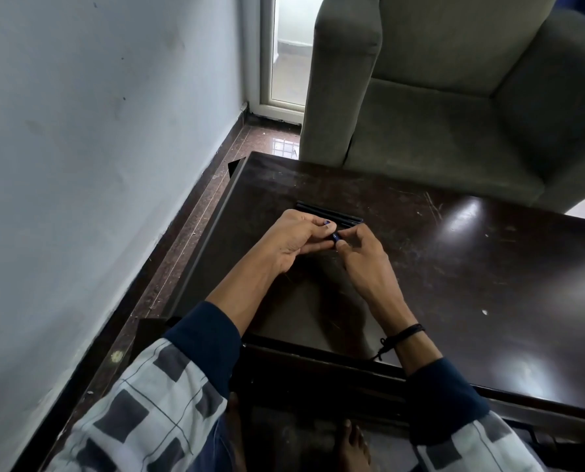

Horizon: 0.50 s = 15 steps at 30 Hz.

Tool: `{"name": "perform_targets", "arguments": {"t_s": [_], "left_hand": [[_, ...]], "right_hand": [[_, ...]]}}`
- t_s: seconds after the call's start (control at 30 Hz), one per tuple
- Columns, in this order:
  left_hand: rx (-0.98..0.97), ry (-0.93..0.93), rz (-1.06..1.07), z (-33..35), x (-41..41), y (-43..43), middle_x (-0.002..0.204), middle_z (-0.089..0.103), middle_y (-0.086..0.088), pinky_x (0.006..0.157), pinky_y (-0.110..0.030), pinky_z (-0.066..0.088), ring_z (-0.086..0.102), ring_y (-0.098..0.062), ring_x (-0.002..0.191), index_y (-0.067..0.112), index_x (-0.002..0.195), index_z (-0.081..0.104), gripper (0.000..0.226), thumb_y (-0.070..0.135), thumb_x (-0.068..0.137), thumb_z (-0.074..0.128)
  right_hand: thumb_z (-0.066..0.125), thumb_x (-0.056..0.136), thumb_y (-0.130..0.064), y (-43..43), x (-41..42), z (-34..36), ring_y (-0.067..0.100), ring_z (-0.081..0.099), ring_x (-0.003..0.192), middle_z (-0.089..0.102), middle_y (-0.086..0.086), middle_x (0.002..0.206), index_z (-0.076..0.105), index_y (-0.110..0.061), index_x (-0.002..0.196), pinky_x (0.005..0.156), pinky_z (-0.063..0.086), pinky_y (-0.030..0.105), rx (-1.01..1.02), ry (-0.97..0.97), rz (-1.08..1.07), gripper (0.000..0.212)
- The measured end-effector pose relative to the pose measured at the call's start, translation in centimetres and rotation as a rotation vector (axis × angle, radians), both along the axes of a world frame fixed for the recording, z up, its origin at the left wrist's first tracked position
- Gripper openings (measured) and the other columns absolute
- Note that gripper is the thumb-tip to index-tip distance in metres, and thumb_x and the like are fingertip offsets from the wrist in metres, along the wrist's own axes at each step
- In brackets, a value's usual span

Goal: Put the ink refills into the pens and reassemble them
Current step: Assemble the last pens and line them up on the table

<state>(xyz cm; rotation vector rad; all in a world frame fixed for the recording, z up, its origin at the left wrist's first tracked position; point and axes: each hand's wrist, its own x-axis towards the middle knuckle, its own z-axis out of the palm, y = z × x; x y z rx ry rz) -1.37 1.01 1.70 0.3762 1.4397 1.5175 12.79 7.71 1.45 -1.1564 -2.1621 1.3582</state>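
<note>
Both hands meet over the near-middle of the table (454,267), raised just above its surface.

- Left grip (294,240): fingers curl round a dark blue pen (335,237) and hide most of its barrel. Only a short end shows past the fingertips.
- Right grip (362,257): thumb and forefinger pinch that exposed end. The other fingers are loosely bent and hold nothing.
- Key relation: the pen's long axis runs roughly left to right, from the left palm toward the right fingertips. The two grips sit on opposite ends of one line, almost touching. The right grip is nearer the free end, so any push or twist goes along that axis, judging from the pose.
- Look of the pen: slim and dark navy, with a small pale mark on the visible end. I cannot tell whether that end is a tip piece, a cap or the bare barrel mouth. No refill can be made out.
- Row of dark pens (332,214): lies flat on the table just beyond the fingers, side by side. Their long axes also run roughly left to right. The count is unclear, and whether they are assembled cannot be told.

Judgement: this pen is being closed or fitted and the step is not yet finished.
</note>
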Motion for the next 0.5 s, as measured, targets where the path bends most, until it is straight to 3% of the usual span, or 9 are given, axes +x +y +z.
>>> {"name": "perform_targets", "arguments": {"t_s": [0.13, 0.3, 0.4, 0.5], "left_hand": [[-0.031, -0.015, 0.066, 0.2, -0.3, 0.1, 0.105, 0.074, -0.018, 0.072, -0.025, 0.062, 0.075, -0.021, 0.091, -0.007, 0.11, 0.071, 0.021, -0.001, 0.09, 0.071], [-0.076, 0.0, 0.21, 0.2, -1.4, -0.2, 0.103, 0.074, -0.017, 0.07, -0.025, 0.062, 0.076, -0.023, 0.09, -0.002, 0.105, 0.072, 0.016, 0.004, 0.09, 0.073], [-0.147, 0.233, 0.154, -0.2, -1.7, -0.2, 0.102, 0.075, -0.012, 0.078, -0.029, 0.063, 0.076, -0.019, 0.087, 0.005, 0.105, 0.074, 0.016, 0.011, 0.091, 0.074], [-0.274, 0.572, -0.051, -0.4, -0.9, 0.0, 0.096, 0.076, -0.002, 0.086, -0.035, 0.061, 0.075, -0.016, 0.084, 0.016, 0.103, 0.077, 0.015, 0.021, 0.089, 0.077]], "right_hand": [[0.049, 0.108, -0.03, 0.3, 0.0, -0.1, 0.006, 0.051, 0.055, 0.061, -0.006, 0.086, 0.053, -0.03, 0.126, 0.045, 0.039, 0.022, -0.083, -0.019, 0.054, 0.019], [0.05, 0.107, -0.025, 1.4, 0.5, 0.4, 0.011, 0.053, 0.055, 0.063, 0.001, 0.068, 0.056, -0.025, 0.123, 0.051, 0.043, 0.026, -0.129, -0.11, 0.11, 0.017], [0.053, 0.106, -0.025, 2.2, 0.8, 0.3, 0.012, 0.063, 0.065, 0.072, 0.001, 0.066, 0.064, -0.019, 0.116, 0.067, 0.051, 0.033, -0.115, -0.106, 0.04, 0.016], [0.056, 0.104, -0.027, 2.5, 1.1, 0.4, 0.01, 0.066, 0.07, 0.077, -0.002, 0.073, 0.066, -0.022, 0.108, 0.074, 0.053, 0.036, -0.076, -0.04, -0.057, 0.012]]}}
